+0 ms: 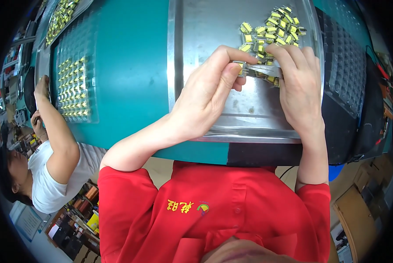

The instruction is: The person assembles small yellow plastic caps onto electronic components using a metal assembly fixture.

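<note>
A small yellow-taped transformer [241, 69] is pinched over the steel tray [205, 30] by the left hand [207, 92], and right at its pins, contact hard to tell, are the tweezers [267, 70], clasped in the right hand [299, 85]! Pin-tending, apparently; steady, light pressure is likely called for next. Beyond, loose transformers [280, 28] are heaped on the tray.

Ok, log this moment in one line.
left hand: pinching yellow component | right hand: gripping tweezer-like tool, tip at component | loose yellow components: on metal tray
</note>
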Motion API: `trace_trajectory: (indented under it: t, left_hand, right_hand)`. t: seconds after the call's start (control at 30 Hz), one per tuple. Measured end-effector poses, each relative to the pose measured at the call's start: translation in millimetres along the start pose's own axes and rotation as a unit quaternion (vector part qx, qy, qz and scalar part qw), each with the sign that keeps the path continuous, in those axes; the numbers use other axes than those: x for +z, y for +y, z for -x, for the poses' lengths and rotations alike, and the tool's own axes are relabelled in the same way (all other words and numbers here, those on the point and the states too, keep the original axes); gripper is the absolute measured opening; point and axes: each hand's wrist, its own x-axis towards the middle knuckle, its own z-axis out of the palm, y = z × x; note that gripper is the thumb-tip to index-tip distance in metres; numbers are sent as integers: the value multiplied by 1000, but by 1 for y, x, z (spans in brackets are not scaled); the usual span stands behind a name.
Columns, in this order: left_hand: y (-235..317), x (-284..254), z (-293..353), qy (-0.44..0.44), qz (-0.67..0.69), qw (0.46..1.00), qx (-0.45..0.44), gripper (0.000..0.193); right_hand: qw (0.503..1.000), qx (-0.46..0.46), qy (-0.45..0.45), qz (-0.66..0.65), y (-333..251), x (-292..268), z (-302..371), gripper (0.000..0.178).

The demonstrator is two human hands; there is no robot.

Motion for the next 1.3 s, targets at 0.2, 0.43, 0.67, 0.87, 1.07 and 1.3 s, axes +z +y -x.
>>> trace_trajectory:
  t: [0.2, 0.43, 0.67, 0.87, 1.07, 1.3]
  left_hand:
    - [0, -1, 1, -4, 18, 1000, 4, 36]
    - [-4, 0, -3, 8, 163, 986, -33, 30]
    - [-6, -5, -7, -8, 254, 963, -88, 34]
    - [-2, -10, -9, -27, 411, 896, -168, 40]
    - [0, -11, -9, -41, 446, 872, -197, 47]
    - [-3, -8, -9, -22, 362, 916, -170, 39]
  right_hand:
    - [1000, -6, -9, -19, 2, -1, -3, 43]
    - [1000, 14, 11, -11, 15, -5, -1, 48]
    - [1000, 3, 26, -15, 15, -4, -4, 44]
    - [999, 5, 40, -16, 13, -4, -3, 41]
    - [999, 5, 33, -17, 10, -3, -2, 40]
    - [999, -2, 24, -31, 9, 1, 0, 39]
